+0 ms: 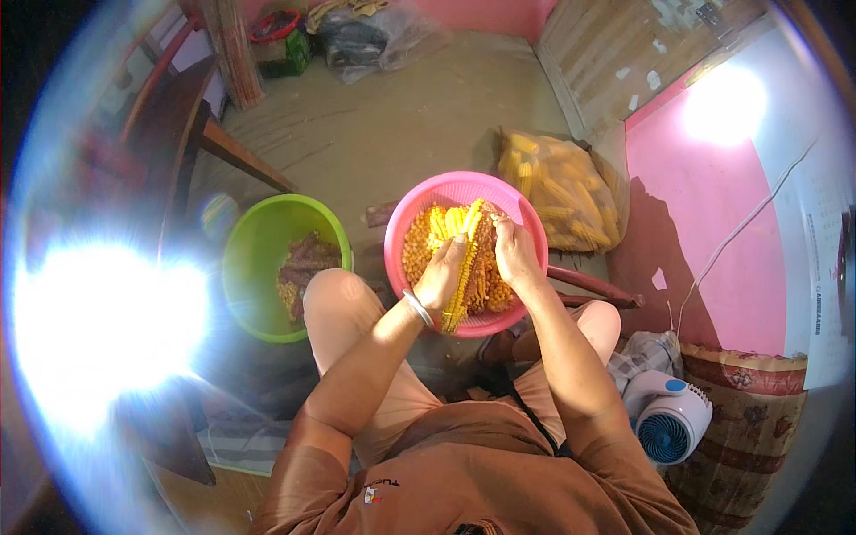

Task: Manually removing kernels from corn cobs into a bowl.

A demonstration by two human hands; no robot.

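A pink plastic basket [469, 182] holds loose yellow corn kernels [416, 244] and stands before my knees. Over it my left hand [443, 271], with a metal bangle at the wrist, is closed around a partly stripped corn cob [465, 284]. More yellow ears of corn [449, 219] lie just beyond its fingers. My right hand [513, 251] is at the basket's right side, fingers curled beside the reddish, bare part of the corn; whether it grips anything is hidden.
A green plastic tub [251, 267] with bare cobs [309, 261] stands left of my knee. Behind the basket, to the right, sits a mesh sack of corn ears [565, 194]. A wooden table leg [244, 157] slants at the left. A white and blue fan [672, 414] is at my right.
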